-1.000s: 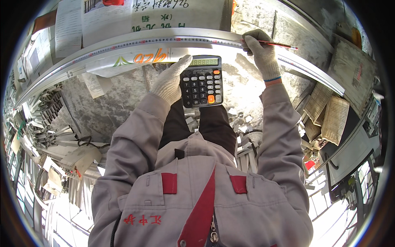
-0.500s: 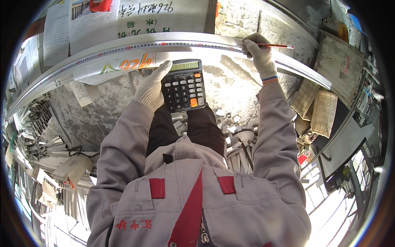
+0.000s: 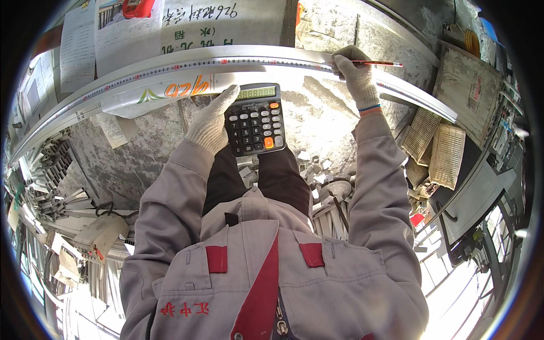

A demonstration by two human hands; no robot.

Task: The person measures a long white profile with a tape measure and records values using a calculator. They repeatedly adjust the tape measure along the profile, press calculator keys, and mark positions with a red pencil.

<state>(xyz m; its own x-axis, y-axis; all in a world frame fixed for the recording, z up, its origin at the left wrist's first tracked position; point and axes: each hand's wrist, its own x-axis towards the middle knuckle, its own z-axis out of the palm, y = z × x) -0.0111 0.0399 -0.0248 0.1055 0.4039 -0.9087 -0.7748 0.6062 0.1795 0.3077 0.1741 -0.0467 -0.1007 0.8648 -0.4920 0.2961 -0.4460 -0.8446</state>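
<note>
A black desk calculator [image 3: 256,126] with an orange key and a lit display is gripped along its left edge by my gloved left hand [image 3: 208,126], thumb over the top corner. Beyond it a long pale bar [image 3: 170,55] crosses from left to right, bent by the lens, and a strip of measuring scale [image 3: 198,64] runs along it. My gloved right hand [image 3: 358,79] rests over the bar, closed round a red-and-dark pencil [image 3: 386,63]. Its blunt end points right; the fingers hide the pencil's writing tip.
Printed sheets [image 3: 78,51] and a red object [image 3: 137,8] lie on the far left. Two woven baskets [image 3: 446,156] stand at the right beside a worn board [image 3: 467,93]. Stacked metal profiles [image 3: 54,161] fill the left side, and offcuts [image 3: 323,175] lie near my legs.
The calculator and my left hand have shifted very slightly to the right and nearer. My right hand keeps its grip on the pencil at almost the same spot.
</note>
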